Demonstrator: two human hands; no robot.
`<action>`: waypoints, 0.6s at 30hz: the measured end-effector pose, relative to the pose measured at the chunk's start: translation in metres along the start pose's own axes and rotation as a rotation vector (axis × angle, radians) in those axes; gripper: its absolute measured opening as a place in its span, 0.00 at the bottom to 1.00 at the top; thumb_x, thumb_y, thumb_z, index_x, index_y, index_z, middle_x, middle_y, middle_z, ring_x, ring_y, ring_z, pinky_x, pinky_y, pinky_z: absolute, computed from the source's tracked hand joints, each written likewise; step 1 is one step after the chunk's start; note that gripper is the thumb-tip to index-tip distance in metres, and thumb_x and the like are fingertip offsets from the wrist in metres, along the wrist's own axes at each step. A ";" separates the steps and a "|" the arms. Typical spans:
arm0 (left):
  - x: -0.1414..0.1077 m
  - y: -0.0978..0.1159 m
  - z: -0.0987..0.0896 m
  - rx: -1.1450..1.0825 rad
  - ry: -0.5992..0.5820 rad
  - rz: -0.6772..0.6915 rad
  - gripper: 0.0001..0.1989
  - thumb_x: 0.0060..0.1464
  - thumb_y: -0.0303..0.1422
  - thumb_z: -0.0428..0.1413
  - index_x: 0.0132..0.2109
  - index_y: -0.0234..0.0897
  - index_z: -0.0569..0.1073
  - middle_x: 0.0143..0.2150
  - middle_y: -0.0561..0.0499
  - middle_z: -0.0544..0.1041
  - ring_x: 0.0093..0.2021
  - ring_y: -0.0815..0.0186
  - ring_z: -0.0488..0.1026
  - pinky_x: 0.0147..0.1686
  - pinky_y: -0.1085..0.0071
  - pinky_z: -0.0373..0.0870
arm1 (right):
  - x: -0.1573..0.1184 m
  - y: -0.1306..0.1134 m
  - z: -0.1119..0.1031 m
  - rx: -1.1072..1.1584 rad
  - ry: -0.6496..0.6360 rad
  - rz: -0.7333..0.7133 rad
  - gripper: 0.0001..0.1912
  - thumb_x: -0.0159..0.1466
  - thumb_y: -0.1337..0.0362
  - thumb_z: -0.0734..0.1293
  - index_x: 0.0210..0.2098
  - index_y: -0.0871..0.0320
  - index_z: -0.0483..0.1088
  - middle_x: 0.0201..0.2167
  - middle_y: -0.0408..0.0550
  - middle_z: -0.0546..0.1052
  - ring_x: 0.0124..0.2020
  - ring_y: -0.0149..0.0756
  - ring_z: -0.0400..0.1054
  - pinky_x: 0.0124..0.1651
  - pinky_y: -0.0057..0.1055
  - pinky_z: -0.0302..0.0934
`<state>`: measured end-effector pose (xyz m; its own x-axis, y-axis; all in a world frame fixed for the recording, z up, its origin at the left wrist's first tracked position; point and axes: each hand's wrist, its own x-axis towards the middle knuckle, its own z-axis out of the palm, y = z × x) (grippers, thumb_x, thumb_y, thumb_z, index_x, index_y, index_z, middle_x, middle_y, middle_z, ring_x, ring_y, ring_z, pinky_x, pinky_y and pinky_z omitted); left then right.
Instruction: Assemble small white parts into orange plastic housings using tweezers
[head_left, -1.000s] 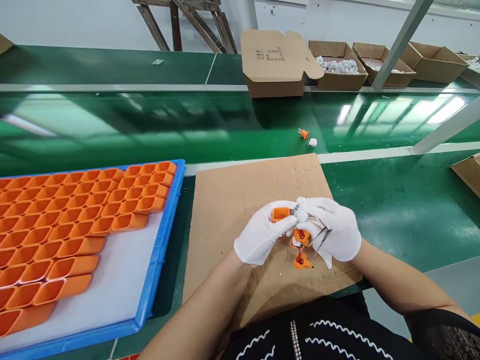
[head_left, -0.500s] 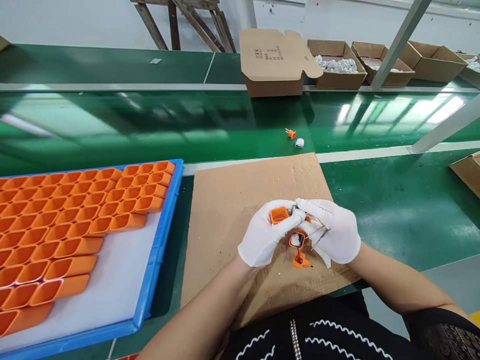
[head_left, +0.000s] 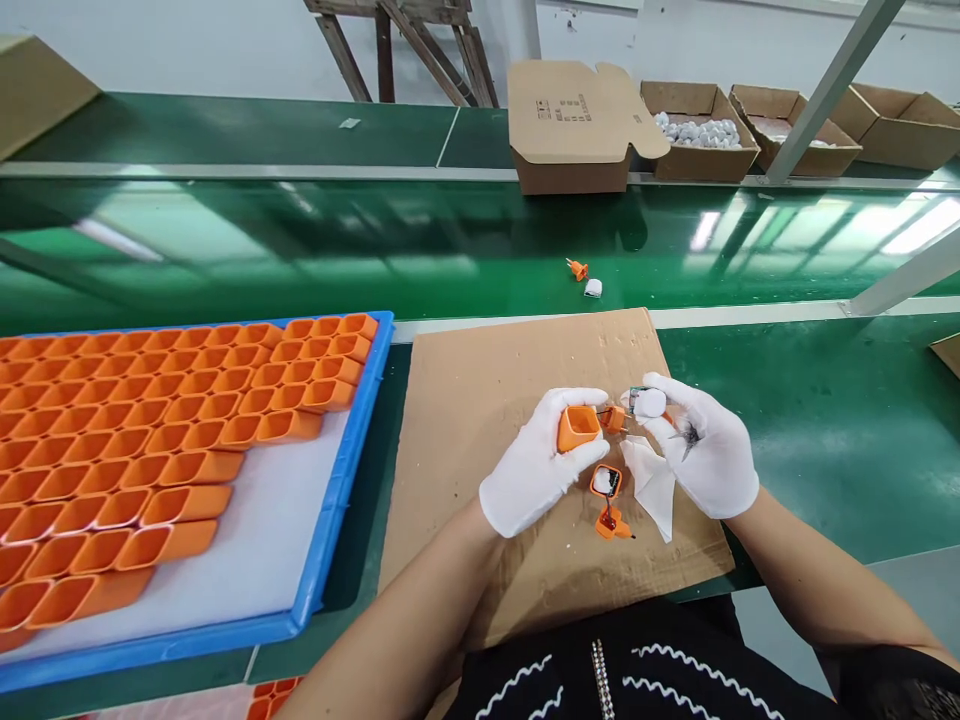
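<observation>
My left hand [head_left: 544, 460], in a white glove, is closed around an orange plastic housing [head_left: 578, 430] with its open end up. My right hand [head_left: 705, 445], also gloved, pinches a small circuit board with a white pad [head_left: 649, 403]. Between the hands sits an orange plug piece [head_left: 613, 418], with thin wires beside it. Dark thin strands [head_left: 688, 436] show at the right palm. Below, on the cardboard sheet [head_left: 480, 400], lie a filled orange housing [head_left: 606, 482] and its wired orange end piece [head_left: 612, 523]. A white scrap [head_left: 654, 485] hangs or lies under my right hand.
At left, a blue tray [head_left: 319, 540] carries rows of orange housings [head_left: 172, 460]. An orange plug [head_left: 577, 269] and a white piece [head_left: 593, 288] lie beyond the cardboard. Open cartons [head_left: 705, 165] and a flapped box [head_left: 574, 175] stand on the back shelf; a metal post [head_left: 832, 95] rises at right.
My hands have moved apart. The orange housing stays in my left hand, while the board with the white pad now shows in my right fingers. The view has shifted slightly left.
</observation>
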<state>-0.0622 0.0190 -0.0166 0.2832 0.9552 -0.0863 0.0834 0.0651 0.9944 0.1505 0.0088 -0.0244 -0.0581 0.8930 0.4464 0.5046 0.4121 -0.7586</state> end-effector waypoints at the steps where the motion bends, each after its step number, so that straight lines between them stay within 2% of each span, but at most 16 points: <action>1: 0.000 0.000 -0.001 -0.017 -0.025 0.016 0.21 0.53 0.30 0.62 0.54 0.40 0.73 0.49 0.45 0.77 0.51 0.56 0.74 0.57 0.56 0.67 | 0.000 0.001 -0.001 0.009 -0.007 -0.002 0.23 0.65 0.67 0.68 0.59 0.49 0.71 0.46 0.44 0.82 0.41 0.37 0.78 0.47 0.37 0.75; 5: 0.000 -0.001 -0.001 -0.098 -0.059 0.098 0.18 0.53 0.28 0.62 0.52 0.41 0.75 0.50 0.46 0.76 0.47 0.60 0.75 0.52 0.59 0.71 | 0.001 -0.003 -0.002 -0.007 -0.015 -0.049 0.20 0.66 0.68 0.66 0.55 0.48 0.73 0.42 0.42 0.83 0.38 0.35 0.78 0.44 0.34 0.76; 8: 0.000 -0.002 0.002 -0.086 -0.061 0.143 0.18 0.52 0.28 0.63 0.51 0.41 0.75 0.49 0.47 0.76 0.44 0.61 0.76 0.50 0.60 0.71 | 0.003 -0.010 -0.001 0.008 -0.066 -0.084 0.19 0.67 0.69 0.65 0.56 0.50 0.73 0.52 0.46 0.80 0.49 0.38 0.77 0.51 0.36 0.75; 10: 0.000 -0.003 0.004 -0.118 -0.071 0.153 0.22 0.52 0.28 0.63 0.54 0.41 0.72 0.47 0.47 0.77 0.44 0.61 0.75 0.48 0.61 0.72 | 0.003 -0.010 -0.001 0.002 -0.102 -0.083 0.20 0.67 0.69 0.65 0.57 0.51 0.72 0.55 0.47 0.78 0.53 0.39 0.76 0.53 0.36 0.74; 14: 0.000 -0.003 0.006 -0.240 -0.078 0.122 0.26 0.52 0.28 0.64 0.57 0.41 0.66 0.43 0.49 0.77 0.41 0.63 0.74 0.43 0.65 0.72 | 0.004 -0.006 0.000 -0.074 -0.051 -0.068 0.19 0.65 0.69 0.66 0.53 0.49 0.74 0.41 0.43 0.83 0.39 0.37 0.79 0.44 0.34 0.75; 16: -0.001 0.000 0.006 -0.267 -0.062 0.092 0.23 0.52 0.28 0.64 0.54 0.41 0.67 0.42 0.49 0.77 0.39 0.65 0.74 0.41 0.66 0.71 | 0.004 -0.006 0.001 -0.058 -0.020 -0.072 0.18 0.65 0.69 0.65 0.52 0.49 0.74 0.39 0.42 0.83 0.37 0.36 0.78 0.42 0.34 0.75; 18: -0.001 0.002 0.003 -0.265 -0.068 0.080 0.18 0.52 0.29 0.64 0.49 0.40 0.68 0.43 0.49 0.77 0.37 0.65 0.74 0.41 0.65 0.71 | 0.003 -0.008 0.002 -0.012 -0.050 -0.058 0.18 0.65 0.70 0.64 0.52 0.50 0.74 0.38 0.42 0.82 0.35 0.35 0.77 0.41 0.33 0.74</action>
<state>-0.0590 0.0172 -0.0142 0.3427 0.9394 -0.0015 -0.1924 0.0717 0.9787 0.1445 0.0083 -0.0184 -0.1298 0.8758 0.4650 0.5092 0.4613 -0.7266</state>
